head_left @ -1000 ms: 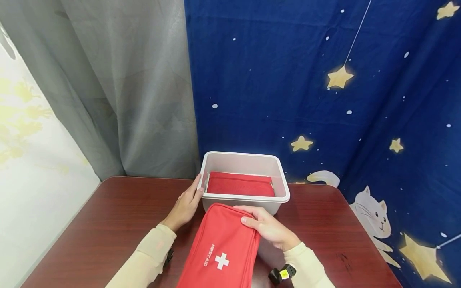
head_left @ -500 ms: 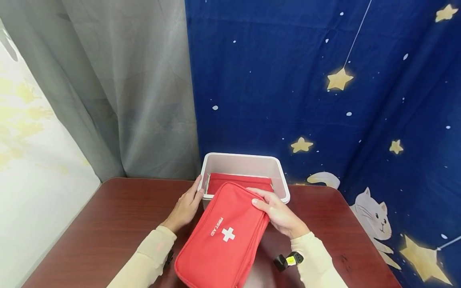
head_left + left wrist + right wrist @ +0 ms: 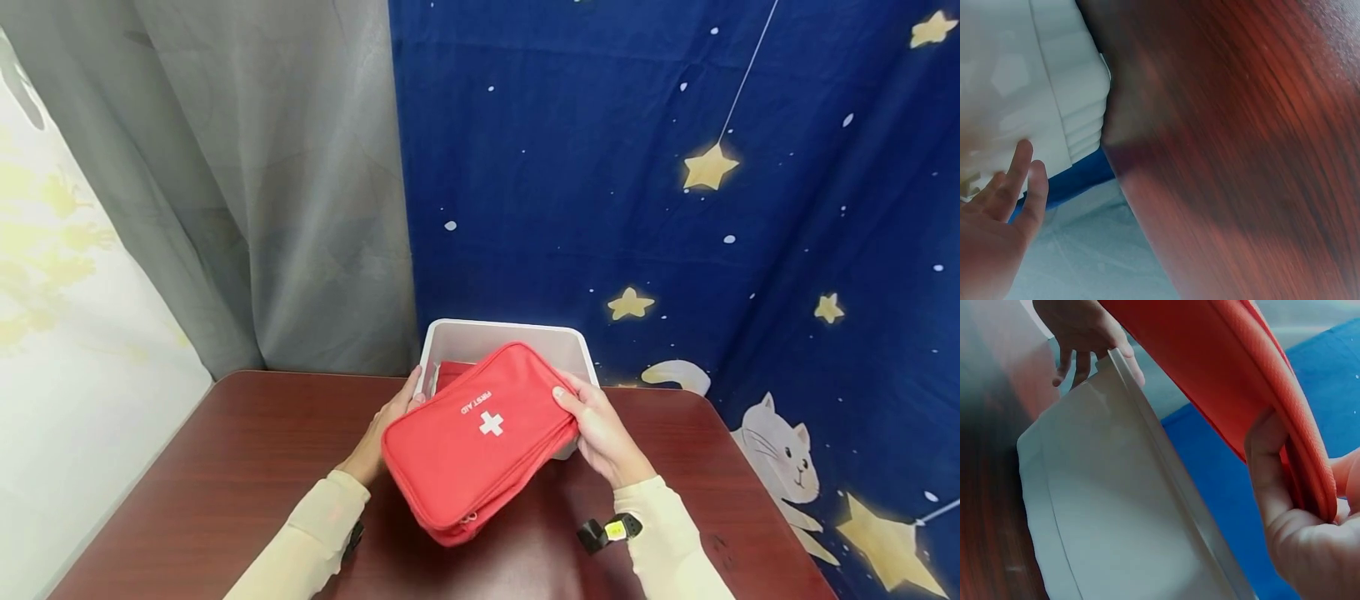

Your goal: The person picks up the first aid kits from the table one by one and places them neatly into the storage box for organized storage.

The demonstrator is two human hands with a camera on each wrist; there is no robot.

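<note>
A red first aid bag [image 3: 457,454], marked with a white cross, tilts over the front part of a light grey plastic bin [image 3: 487,336]. My right hand [image 3: 600,429] pinches the bag's right end, thumb on top and fingers underneath. In the right wrist view the fingers curl around the bag's edge [image 3: 1310,450], above the bin's wall [image 3: 1110,481]. My left hand [image 3: 384,432] lies at the bin's left front corner; its fairly straight fingers [image 3: 1021,165] rest along the outer wall [image 3: 1007,81]. Inside the bin, another red fabric item [image 3: 450,372] shows, mostly hidden by the bag.
The bin stands near the back edge of a dark red-brown wooden table [image 3: 300,442]. Behind it hang a grey curtain [image 3: 322,208] and a blue curtain [image 3: 540,167] with stars. A black wrist camera [image 3: 609,532] sits on the right wrist.
My right hand has raised the first aid bag forward from in front of the bin to over it, turning it more sideways. My left hand has stayed at the bin's corner.
</note>
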